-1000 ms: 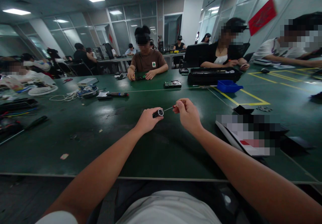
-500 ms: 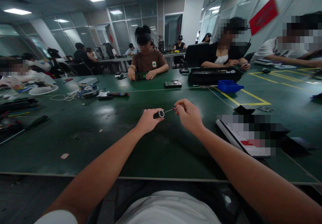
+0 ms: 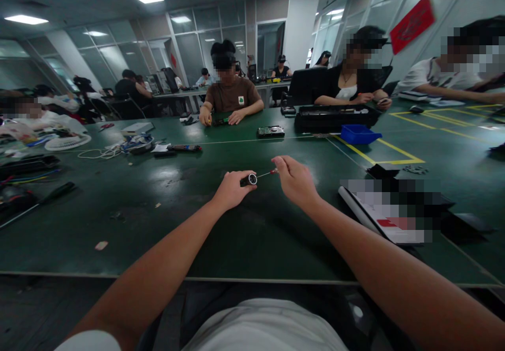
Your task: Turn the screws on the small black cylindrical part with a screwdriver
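Observation:
My left hand (image 3: pixel 232 188) is closed around a small black cylinder with a bright silver ring at its end (image 3: pixel 252 179); its exact kind I cannot make out. Between the thumb and fingers of my right hand (image 3: pixel 296 180) is a thin screwdriver (image 3: pixel 265 174) with a red handle, mostly hidden by the fingers. Its metal shaft points left, the tip at the ringed end of the cylinder; whether they touch I cannot tell. Both hands are above the green table (image 3: pixel 244 246).
A blue tray (image 3: pixel 360 134) and a hard drive (image 3: pixel 270 131) lie beyond my hands. To the right is a white booklet (image 3: pixel 374 214) beside black parts. A long screwdriver (image 3: pixel 59 192) and cables are on the left. Several people work around the table.
The fingers of my right hand have shifted their grip around the red handle, extending a little. My left hand and the cylinder stay nearly still.

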### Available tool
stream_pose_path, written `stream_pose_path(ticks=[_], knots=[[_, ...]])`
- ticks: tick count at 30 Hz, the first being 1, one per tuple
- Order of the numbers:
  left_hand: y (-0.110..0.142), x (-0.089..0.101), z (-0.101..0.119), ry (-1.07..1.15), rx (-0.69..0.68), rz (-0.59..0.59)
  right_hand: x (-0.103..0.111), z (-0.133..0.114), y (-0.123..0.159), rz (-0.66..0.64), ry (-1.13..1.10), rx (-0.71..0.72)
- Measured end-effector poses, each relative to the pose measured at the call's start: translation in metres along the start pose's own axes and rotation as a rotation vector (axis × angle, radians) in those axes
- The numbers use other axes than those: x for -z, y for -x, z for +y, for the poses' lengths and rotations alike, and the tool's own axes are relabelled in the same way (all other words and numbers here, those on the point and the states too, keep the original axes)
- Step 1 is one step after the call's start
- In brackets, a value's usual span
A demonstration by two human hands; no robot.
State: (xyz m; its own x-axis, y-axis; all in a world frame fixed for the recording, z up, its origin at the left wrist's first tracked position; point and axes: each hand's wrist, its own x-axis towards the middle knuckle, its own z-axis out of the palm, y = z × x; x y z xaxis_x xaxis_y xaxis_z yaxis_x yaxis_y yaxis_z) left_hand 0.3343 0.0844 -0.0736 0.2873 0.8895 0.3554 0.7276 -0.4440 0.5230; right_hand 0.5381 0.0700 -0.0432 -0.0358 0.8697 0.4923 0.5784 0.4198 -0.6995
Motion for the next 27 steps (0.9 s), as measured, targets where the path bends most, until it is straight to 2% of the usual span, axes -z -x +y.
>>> stream_pose_path(ticks=[4,8,10,14,16,21,27], knots=[[0.0,0.0,0.001,0.016,-0.002,-0.013,-0.004,0.004,-0.001,0.02,-0.063,-0.029],[0.0,0.003,0.002,0.057,0.031,0.027,-0.013,0.011,-0.004,0.064,-0.317,-0.13],[0.0,0.005,0.003,0.075,0.014,0.045,-0.015,0.014,-0.007,0.075,-0.504,-0.231],[-0.001,0.007,0.005,0.068,-0.063,0.082,-0.013,0.014,-0.012,0.02,-0.924,-0.587],[-0.001,0.007,0.005,0.048,-0.084,0.088,-0.012,0.012,-0.012,0.021,-0.986,-0.648],[-0.002,0.006,0.003,0.014,-0.084,0.074,-0.013,0.011,-0.009,0.15,-0.789,-0.397],[-0.002,0.008,0.004,-0.014,-0.059,0.066,-0.012,0.01,-0.003,0.165,-0.5,-0.19]])
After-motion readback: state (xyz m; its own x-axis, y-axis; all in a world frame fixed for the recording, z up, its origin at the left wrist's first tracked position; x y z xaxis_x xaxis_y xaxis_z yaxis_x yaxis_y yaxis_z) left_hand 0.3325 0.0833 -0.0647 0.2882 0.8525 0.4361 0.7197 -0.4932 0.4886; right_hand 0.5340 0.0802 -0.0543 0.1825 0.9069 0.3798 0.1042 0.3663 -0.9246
